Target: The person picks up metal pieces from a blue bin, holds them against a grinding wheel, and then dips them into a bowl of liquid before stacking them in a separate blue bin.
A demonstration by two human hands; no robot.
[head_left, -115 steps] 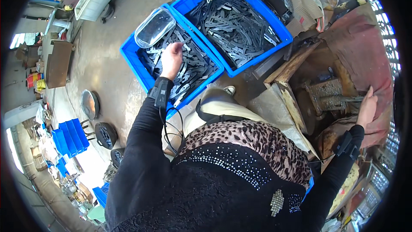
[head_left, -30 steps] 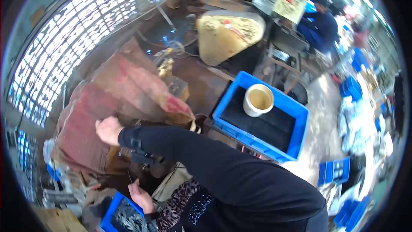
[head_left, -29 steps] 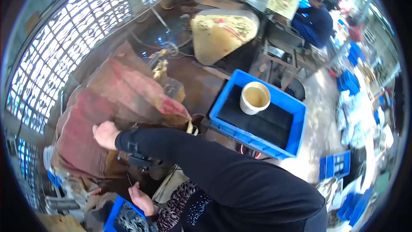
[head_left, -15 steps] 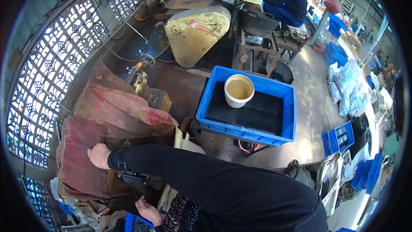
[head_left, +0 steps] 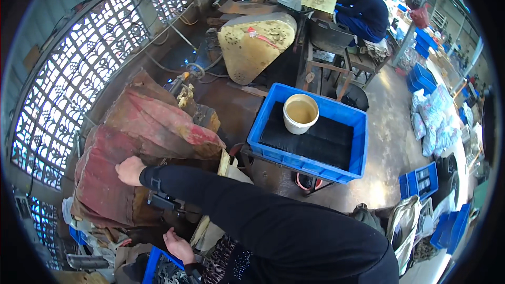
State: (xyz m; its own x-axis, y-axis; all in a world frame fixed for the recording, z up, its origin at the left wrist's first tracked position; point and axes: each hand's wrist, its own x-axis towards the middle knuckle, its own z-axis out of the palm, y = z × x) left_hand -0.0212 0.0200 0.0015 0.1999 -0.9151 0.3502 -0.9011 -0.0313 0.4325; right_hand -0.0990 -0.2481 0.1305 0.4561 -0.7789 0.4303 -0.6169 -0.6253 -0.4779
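My right hand [head_left: 130,171] reaches far left at the end of a black sleeve. Its fingers are curled closed in front of a stained red cloth [head_left: 105,179]; whatever they hold is hidden. Below it, my left hand [head_left: 179,246] is held low with the fingers partly apart, and I see nothing in it. A small dark device [head_left: 164,201] sits between the two hands, under my right forearm. Beneath my left hand stands a blue crate [head_left: 152,265] with grey strip-like pieces inside.
A blue tray [head_left: 363,147] with a dark bottom carries a white bucket [head_left: 301,114] of murky liquid. Behind are a yellowish machine guard [head_left: 258,47] and a seated person [head_left: 365,13]. Lattice windows [head_left: 79,68] line the left; bags [head_left: 434,115] and blue crates [head_left: 419,181] lie right.
The whole view has shifted, so the scene sits slightly further right. My left hand's fingers look a little more raised. My right hand stays closed by the red cloth.
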